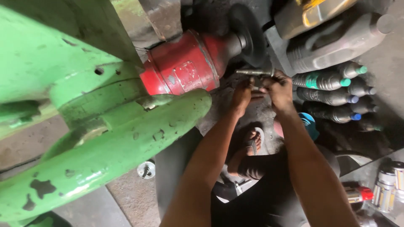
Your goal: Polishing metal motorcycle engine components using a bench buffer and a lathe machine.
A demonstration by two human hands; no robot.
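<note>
The metal shaft, a slim grey rod, is lying level just below the red motor housing, and we are gripping it from beneath at its right end. Our right hand is closing around that end, fingers curled tight; our left hand is pinching in beside it, touching the same piece. The black disc on the motor is sitting just above the shaft. The big green machine arm is crowding the left side. Dark capped bottles are lying in a row just right of our hands, a grey jug above them. Our sandalled foot is resting below.
</note>
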